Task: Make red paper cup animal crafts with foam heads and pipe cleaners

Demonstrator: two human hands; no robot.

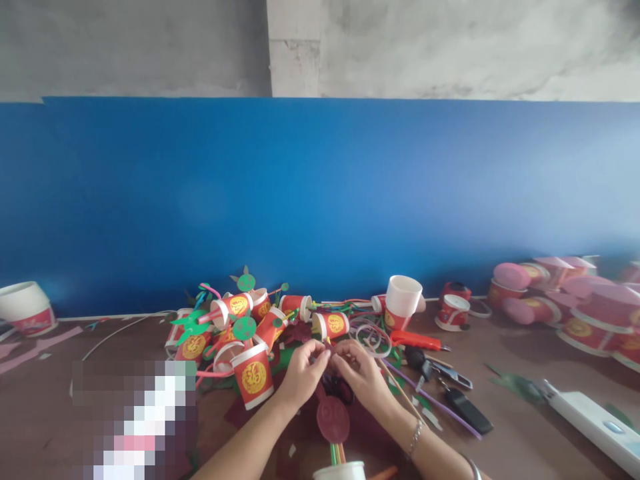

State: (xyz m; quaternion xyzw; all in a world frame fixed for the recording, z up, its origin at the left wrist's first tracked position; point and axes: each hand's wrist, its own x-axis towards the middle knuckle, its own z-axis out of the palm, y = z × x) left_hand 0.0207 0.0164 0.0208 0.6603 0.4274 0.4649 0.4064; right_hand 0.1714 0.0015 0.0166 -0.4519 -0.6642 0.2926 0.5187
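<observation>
My left hand [303, 379] and my right hand [364, 377] meet in the middle of the head view, just in front of a red paper cup with a yellow print [333, 325] lying on its side. Both have thumb and fingers pinched together around something small and dark reddish, too small to name. Below them is a dark red paper disc [333, 419] with faint drawn eyes. Several coloured straws [338, 455] run from under the disc into a white-rimmed cup [341, 471] at the bottom edge. Another printed red cup [253, 375] stands tilted beside my left forearm.
Left of centre, printed cups with green paper shapes [245, 327] lie heaped. Stacked white cups [403, 297], an orange tool [417, 340], keys [425, 365] and a black fob [469, 409] lie right. Pink-topped cups [595, 313] and a white tool [595, 420] are farther right. A blue panel [320, 200] stands behind.
</observation>
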